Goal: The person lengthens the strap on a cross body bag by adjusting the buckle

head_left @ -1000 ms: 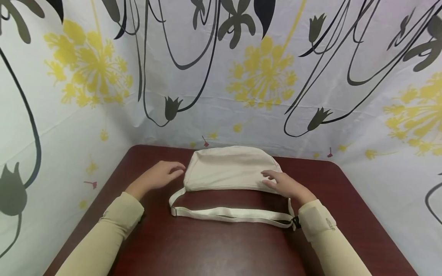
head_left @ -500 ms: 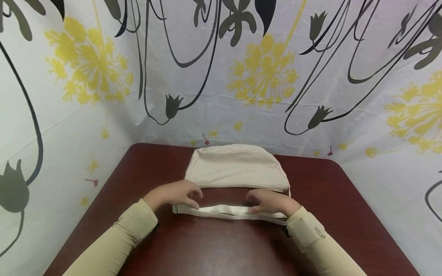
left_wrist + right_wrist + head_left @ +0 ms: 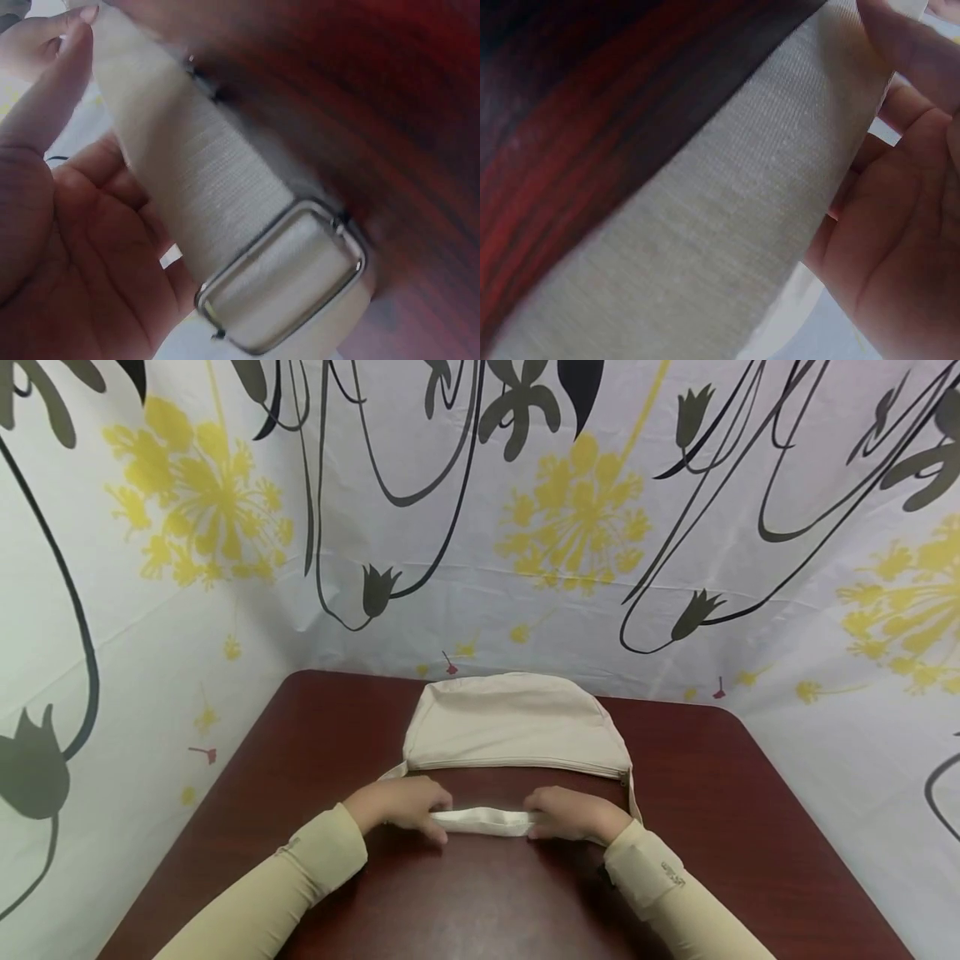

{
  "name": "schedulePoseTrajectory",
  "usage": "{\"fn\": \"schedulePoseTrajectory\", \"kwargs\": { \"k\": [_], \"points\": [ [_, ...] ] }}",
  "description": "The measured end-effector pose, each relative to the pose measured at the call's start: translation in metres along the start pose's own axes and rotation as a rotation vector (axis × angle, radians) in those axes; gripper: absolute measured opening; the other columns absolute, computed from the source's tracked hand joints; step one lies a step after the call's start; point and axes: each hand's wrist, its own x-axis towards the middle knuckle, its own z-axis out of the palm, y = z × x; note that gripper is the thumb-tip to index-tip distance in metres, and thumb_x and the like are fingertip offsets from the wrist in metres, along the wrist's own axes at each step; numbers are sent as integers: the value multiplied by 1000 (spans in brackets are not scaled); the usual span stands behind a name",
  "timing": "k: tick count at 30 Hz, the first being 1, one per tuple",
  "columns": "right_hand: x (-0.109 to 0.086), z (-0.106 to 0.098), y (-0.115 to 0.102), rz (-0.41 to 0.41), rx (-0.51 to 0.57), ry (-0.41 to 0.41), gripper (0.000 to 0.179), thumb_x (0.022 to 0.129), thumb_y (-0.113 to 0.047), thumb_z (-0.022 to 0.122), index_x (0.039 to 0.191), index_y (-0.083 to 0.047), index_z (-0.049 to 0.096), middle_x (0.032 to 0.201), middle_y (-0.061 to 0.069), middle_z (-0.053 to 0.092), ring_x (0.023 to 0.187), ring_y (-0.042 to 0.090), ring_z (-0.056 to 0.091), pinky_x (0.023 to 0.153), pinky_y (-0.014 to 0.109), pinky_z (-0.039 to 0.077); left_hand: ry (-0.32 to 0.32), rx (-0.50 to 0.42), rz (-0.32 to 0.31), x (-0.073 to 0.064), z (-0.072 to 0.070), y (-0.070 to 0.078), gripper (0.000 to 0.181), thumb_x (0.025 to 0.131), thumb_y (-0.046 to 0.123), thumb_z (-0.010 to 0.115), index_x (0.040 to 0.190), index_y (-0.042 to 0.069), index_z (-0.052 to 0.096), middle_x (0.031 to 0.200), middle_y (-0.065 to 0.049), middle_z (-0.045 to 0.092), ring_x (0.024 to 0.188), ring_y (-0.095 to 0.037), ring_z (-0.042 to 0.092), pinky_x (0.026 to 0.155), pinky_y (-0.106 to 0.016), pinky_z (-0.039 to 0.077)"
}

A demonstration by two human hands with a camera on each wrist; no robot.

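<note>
A cream fabric bag (image 3: 513, 722) lies flat towards the back of the table, its zipper running along the near edge. In front of it is the bag's webbing strap (image 3: 483, 821). My left hand (image 3: 405, 803) pinches the strap, thumb on the near side and fingers behind it. Farther right, my right hand (image 3: 576, 815) holds the same strap between thumb and fingers. A metal slider buckle (image 3: 250, 249) sits on the strap beside the left palm in the left wrist view. The right wrist view shows the strap's wide weave (image 3: 705, 225) alongside the palm (image 3: 907, 217).
The dark red table (image 3: 480, 902) has rounded far corners. Patterned white cloth (image 3: 450, 543) hangs close behind it and along both sides. At each end, the strap joins the bag's sides.
Both hands have come from beside the bag down to the strap and closed on it, nearer each other. The bag body stays in place.
</note>
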Motion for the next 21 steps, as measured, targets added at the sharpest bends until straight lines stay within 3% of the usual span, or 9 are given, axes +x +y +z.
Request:
{"fn": "schedulePoseTrajectory", "kwargs": {
  "k": [4, 9, 16, 21],
  "points": [
    [-1, 1, 0, -13, 17, 9, 23, 93, -10, 71, 78, -14, 55, 75, -9, 45, 69, 6, 40, 66, 25, 39, 33, 40, 50, 4, 3, -2, 21, 89, 21, 79, 77, 17, 62, 71, 13, 53, 66, -2, 43, 65, -22, 40],
    [-7, -1, 2, 25, 70, 21, 24, 97, -9, 67, 78, -12, 53, 70, -10, 44, 63, 2, 40, 61, 24, 39, 53, 23, 84, 4, 1, -6, 32, 95, 18, 73, 70, 19, 53, 64, 14, 43, 64, -1, 40, 65, -21, 39],
    [-17, -7, 14, 47, 234, 26, 25, 100, -12, 65, 78, -13, 54, 66, -9, 55, 60, 1, 52, 61, 24, 45, 12, -156, 70, -1, -4, -10, 26, 102, 13, 61, 77, 16, 54, 69, 10, 69, 67, -4, 64, 66, -21, 45],
    [-22, -15, 21, 16, 341, 64, 22, 100, -11, 64, 79, -8, 58, 69, 0, 63, 61, 11, 62, 60, 29, 52, 19, -255, 75, -3, -6, -16, 22, 104, 14, 59, 82, 16, 59, 72, 8, 70, 57, -10, 61, 53, -22, 45]
  ]
}}
